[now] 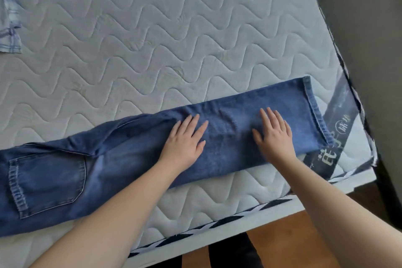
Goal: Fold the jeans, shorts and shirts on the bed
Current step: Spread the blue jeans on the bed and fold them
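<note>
Dark blue jeans point(226, 137) lie lengthwise along the near edge of the bed point(152, 39), folded leg on leg. The back pocket is at the left and the hems at the right. My left hand point(185, 139) presses flat on the legs near the middle, fingers straight. My right hand point(273, 135) lies flat on the denim closer to the hems, fingers spread.
A light blue checked garment point(9, 17) lies crumpled at the bed's far left edge. The mattress corner with a dark printed label point(339, 137) is at the right, beside a dark wall. Wooden floor point(282, 241) shows below the bed's edge.
</note>
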Demonstrator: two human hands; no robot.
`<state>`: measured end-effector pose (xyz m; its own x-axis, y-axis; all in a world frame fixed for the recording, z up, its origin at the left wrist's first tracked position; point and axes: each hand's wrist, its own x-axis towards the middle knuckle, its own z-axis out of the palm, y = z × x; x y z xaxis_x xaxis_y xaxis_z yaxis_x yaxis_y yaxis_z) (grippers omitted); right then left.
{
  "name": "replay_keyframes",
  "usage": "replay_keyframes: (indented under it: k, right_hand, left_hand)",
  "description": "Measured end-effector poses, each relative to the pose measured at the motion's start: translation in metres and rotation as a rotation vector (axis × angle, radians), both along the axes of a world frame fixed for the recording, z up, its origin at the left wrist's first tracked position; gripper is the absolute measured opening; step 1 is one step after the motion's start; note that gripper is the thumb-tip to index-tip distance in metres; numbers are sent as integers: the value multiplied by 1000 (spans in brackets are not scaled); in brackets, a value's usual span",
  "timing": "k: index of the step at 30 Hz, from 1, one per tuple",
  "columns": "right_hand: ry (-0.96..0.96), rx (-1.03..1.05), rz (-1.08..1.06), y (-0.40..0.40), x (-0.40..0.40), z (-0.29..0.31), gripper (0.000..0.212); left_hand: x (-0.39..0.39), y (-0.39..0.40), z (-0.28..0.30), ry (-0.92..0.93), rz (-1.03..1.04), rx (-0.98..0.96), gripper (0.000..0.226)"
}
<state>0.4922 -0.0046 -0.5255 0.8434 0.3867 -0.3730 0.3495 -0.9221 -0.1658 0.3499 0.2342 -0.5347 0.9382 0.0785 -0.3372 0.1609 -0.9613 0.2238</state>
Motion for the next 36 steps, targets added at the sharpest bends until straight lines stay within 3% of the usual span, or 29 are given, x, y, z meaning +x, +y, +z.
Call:
replay_keyframes:
  k: [7, 12, 18, 21, 24, 28, 31, 36]
  right_hand:
    - [89, -94, -220, -77, 35, -4, 65]
    - [10, -6, -311, -95, 58, -1, 68]
    - [89, 139, -464, -99, 95, -2, 62]
    - [223, 176, -547, -100, 118, 1, 47]
    - [357, 147, -443, -101, 131, 8, 25]
    - [447, 267, -302, -97, 130, 26, 9]
    - [429, 263, -185, -92, 121, 36, 16]
    - [383, 210, -207, -73, 99, 50, 24]
  left_hand:
    - [50, -62, -7, 96, -166, 29, 66]
    - [79, -88, -16, 153, -214, 42, 79]
    - [86, -99, -31, 198, -207, 116, 90]
    - [86, -99, -37, 226, -177, 74, 89]
    - [88, -98, -40, 248, -171, 46, 88]
    - [88, -98, -41, 264, -164, 46, 88]
    - [88, -99, -41, 259, -160, 40, 87]
    - [90, -97, -39, 269, -186, 29, 87]
